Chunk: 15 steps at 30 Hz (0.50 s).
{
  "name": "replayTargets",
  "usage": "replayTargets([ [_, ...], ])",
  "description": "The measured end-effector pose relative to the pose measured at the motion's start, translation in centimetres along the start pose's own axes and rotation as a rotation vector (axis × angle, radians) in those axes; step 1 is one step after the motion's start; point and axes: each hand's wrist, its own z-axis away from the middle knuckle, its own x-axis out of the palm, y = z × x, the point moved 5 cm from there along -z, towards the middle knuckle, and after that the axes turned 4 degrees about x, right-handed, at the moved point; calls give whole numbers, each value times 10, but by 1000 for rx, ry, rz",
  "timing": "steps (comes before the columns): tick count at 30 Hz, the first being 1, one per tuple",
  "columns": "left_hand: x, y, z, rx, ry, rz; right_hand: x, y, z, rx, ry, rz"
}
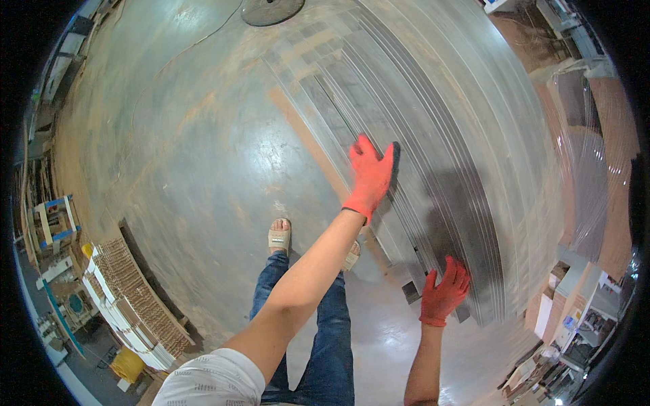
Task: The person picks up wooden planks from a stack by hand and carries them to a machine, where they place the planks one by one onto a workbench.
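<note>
My left hand (373,177), in a red glove with a dark palm, is over the long grey metal strips (406,167) near the middle of their length. Its thumb and forefinger are apart, and I see nothing held between them. Closer to me and to the right, my right hand (445,293) in a matching red glove hovers at or just above the near ends of the strips. Its fingers are spread; whether they touch the metal cannot be told. The strips lie side by side in lengthwise rows, with a brown strip (310,134) along their left side.
A stack of corrugated cardboard (142,294) stands at the lower left beside a yellow roll (128,364). Plastic-wrapped boards (584,162) line the right. A round dark base (272,11) and a thin cable (175,57) are on the floor ahead. My sandalled foot (279,236) is left of the strips.
</note>
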Motion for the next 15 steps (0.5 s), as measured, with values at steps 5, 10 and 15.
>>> replayTargets([
  [5, 22, -12, -3, 39, -34, 91, 23, 18, 30, 70, 97, 48],
  [10, -26, -32, -88, 369, 19, -294, 25, 41, 69, 372, 155, -137],
  [15, -89, 45, -206, 316, -264, 122, 13, 121, 132, 1071, 349, -306],
])
